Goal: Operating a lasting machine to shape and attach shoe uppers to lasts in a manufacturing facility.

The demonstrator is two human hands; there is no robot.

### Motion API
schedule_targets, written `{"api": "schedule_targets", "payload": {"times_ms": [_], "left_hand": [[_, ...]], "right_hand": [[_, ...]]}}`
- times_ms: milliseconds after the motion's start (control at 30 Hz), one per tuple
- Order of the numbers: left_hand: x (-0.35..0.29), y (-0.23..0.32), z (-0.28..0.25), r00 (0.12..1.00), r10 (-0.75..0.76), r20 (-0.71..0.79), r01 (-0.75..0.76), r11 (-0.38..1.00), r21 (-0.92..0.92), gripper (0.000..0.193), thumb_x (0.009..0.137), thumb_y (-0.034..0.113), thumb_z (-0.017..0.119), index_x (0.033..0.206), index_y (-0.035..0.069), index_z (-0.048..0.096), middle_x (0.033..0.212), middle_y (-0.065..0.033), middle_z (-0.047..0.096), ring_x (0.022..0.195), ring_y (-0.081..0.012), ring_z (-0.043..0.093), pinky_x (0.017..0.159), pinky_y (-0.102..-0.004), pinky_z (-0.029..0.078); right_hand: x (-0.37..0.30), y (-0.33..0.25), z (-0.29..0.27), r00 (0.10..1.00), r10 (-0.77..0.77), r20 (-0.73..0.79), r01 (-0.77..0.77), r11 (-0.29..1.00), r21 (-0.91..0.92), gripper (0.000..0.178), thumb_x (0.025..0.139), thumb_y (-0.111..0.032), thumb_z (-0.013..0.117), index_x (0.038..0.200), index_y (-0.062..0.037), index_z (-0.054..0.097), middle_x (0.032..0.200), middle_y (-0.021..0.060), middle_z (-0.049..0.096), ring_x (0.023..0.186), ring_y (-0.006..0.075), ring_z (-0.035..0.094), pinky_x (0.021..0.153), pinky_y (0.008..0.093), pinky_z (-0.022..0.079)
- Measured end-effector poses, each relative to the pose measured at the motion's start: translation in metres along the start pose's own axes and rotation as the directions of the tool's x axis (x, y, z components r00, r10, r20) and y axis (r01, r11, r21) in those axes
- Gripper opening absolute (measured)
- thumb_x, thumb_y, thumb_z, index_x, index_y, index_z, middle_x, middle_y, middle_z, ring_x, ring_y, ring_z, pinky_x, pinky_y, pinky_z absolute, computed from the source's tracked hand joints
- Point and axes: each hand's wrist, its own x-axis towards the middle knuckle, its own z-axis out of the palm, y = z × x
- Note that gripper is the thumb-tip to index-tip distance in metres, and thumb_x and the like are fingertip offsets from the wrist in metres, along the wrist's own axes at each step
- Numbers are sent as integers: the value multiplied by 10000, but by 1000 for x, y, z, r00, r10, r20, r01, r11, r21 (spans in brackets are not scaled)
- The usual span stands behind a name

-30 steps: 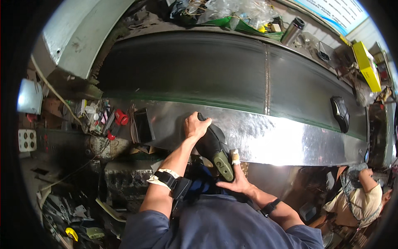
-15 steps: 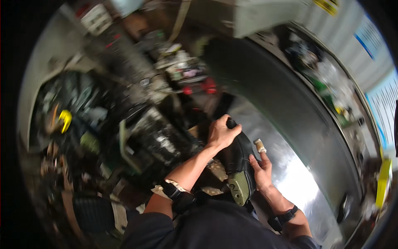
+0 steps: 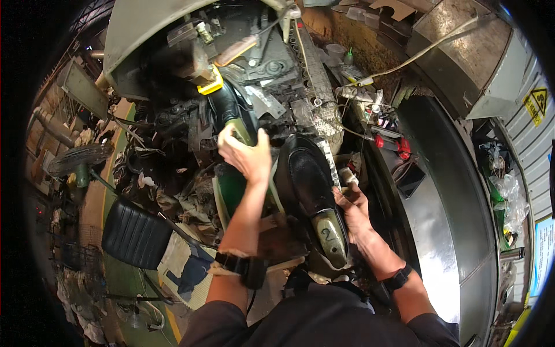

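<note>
While the right hand (image 3: 354, 209) steadies a black shoe (image 3: 309, 185) on its last, fingers clamped beside it, the left hand (image 3: 245, 155) reaches farther left, fingers closed on a second shoe (image 3: 231, 110).

Yellow triangular warning sign (image 3: 538, 99) on the grey corrugated wall, upper right. Blue-and-white poster (image 3: 543, 254) at the same wall's lower right edge. Clear plastic bags (image 3: 507, 194) bunched between them, below the wall.

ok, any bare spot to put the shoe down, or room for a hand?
Bare patch: the shiny metal sheet, right of the right hand and the black shoe. The bench ahead, past the left hand, is packed with tools, scraps and cables.
</note>
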Motion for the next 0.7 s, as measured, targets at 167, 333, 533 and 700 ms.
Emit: {"api": "schedule_targets", "payload": {"times_ms": [167, 333, 533, 700], "left_hand": [[30, -73, 18, 822, -294, 487, 458, 850, -261, 1004, 749, 42, 771, 1597, 96, 235, 1524, -289, 426, 1362, -443, 483, 1151, -472, 396], [8, -133, -55, 734, -65, 676, 513, 706, -488, 947, 762, -35, 770, 1590, 86, 328, 1367, -217, 600, 1214, -306, 609, 1073, -394, 468], [-13, -150, -117, 508, -255, 823, 790, 519, -327, 591, 981, 236, 678, 1457, -68, 502, 1423, -138, 580, 1325, -220, 536, 1135, -380, 394], [27, -129, -88, 304, -381, 873, 949, 38, -314, 277, 1024, 260, 654, 1163, 24, 696, 1076, -51, 711, 959, -153, 658, 845, -312, 500]], "right_hand": [[23, 21, 61, 999, 17, -34, -15, 998, 67, 448, 940, -19, 737, 1350, -68, 566, 1108, 39, 697, 953, 133, 661, 819, 291, 564], [42, 35, 96, 999, 42, -6, -41, 995, 93, 505, 927, -10, 742, 1385, -65, 538, 1076, 68, 700, 857, 139, 679, 719, 286, 580], [77, 47, 147, 976, 216, -15, -213, 969, 125, 425, 947, -43, 694, 1318, -125, 504, 1033, 107, 701, 822, 210, 709, 672, 380, 625], [115, 71, 174, 980, 196, -10, -196, 979, 52, 558, 950, -51, 693, 1448, -70, 441, 1079, 119, 676, 880, 205, 690, 727, 379, 619]]}}
